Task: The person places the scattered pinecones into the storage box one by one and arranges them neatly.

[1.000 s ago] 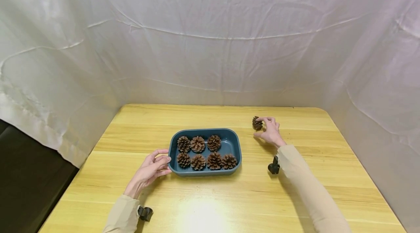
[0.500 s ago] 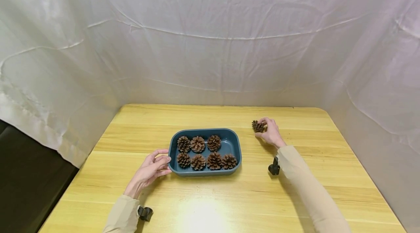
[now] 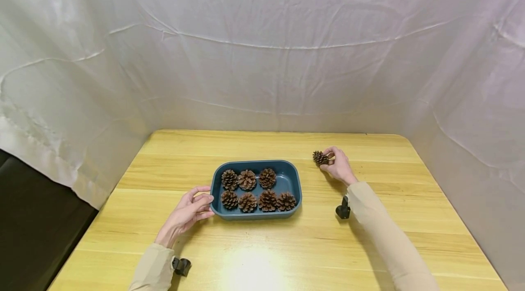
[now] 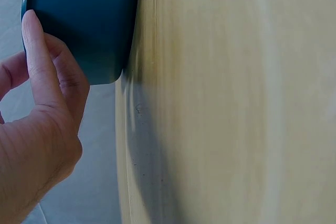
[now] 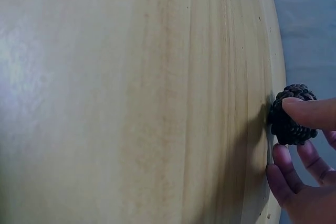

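Note:
At its left end, a dark blue rectangular tray (image 3: 289,184) is gripped by my left hand (image 3: 189,210), the thumb at the rim and the fingers along the outer wall. In the left wrist view the tray's wall (image 4: 89,35) hides part of those fingers. Several brown pine cones (image 3: 248,201) lie in the tray in two rows, with a bare spot at the back right. Right of the tray, toward the table's far side, my right hand (image 3: 338,165) pinches one more pine cone (image 3: 320,158). In the right wrist view the thumb lies across this pine cone (image 5: 294,132).
A light wooden table (image 3: 262,245) carries the tray. Pale hanging cloth (image 3: 279,77) encloses its back and sides. A dark surface (image 3: 33,227) shows at the far left. Black wrist mounts sit on both sleeves.
The pine cone at my right hand has turned from upright to tilted and shifted slightly left, with the fingers closing on it. The left hand and the tray have stayed put.

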Demonstrator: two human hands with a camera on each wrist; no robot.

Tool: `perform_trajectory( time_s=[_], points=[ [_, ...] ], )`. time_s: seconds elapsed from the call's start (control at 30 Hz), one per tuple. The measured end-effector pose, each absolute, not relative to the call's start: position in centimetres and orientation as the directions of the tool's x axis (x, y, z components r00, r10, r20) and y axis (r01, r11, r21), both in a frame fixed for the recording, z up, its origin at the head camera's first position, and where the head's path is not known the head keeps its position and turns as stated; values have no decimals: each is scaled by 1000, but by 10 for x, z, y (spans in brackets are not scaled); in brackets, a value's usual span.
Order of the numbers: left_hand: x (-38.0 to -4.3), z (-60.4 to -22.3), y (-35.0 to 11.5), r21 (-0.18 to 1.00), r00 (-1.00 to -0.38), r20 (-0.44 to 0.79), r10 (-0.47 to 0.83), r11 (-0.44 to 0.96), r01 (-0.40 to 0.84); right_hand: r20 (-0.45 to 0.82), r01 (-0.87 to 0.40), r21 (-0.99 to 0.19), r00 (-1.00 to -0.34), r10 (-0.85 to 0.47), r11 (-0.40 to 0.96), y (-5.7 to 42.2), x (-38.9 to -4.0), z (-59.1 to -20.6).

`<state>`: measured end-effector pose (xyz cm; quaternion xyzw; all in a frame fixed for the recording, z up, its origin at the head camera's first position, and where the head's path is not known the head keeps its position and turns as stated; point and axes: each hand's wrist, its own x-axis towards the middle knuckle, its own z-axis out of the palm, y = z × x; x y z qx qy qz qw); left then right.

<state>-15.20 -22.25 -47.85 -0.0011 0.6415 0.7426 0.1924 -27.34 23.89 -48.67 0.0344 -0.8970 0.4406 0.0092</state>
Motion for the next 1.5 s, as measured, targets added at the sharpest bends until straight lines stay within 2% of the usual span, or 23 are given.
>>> perform_trajectory(
  time_s=[0.27, 0.6, 1.03, 1.27, 1.5],
  points=[
    [-151, -478, -223, 952, -926, -251, 281, -103, -289, 16, -39, -783, -999, -41, 621, 237, -273, -487],
    [-152, -480, -223, 949, -924, -262, 279, -100, -299, 20, -59, -787, -997, -70, 614, 239, -269, -485],
    [-153, -478, -223, 951, -924, -251, 288, -106, -291, 19, -63, -843, -996, -89, 534, 236, -255, -477],
    [-153, -478, -223, 952, -926, -243, 290, -111, -285, 2, -28, -895, -998, -59, 445, 230, -247, -472],
    [-152, -478, -223, 951, -926, -246, 287, -112, -287, -28, 2, -967, -995, -97, 256, 224, -236, -464]
  ],
)
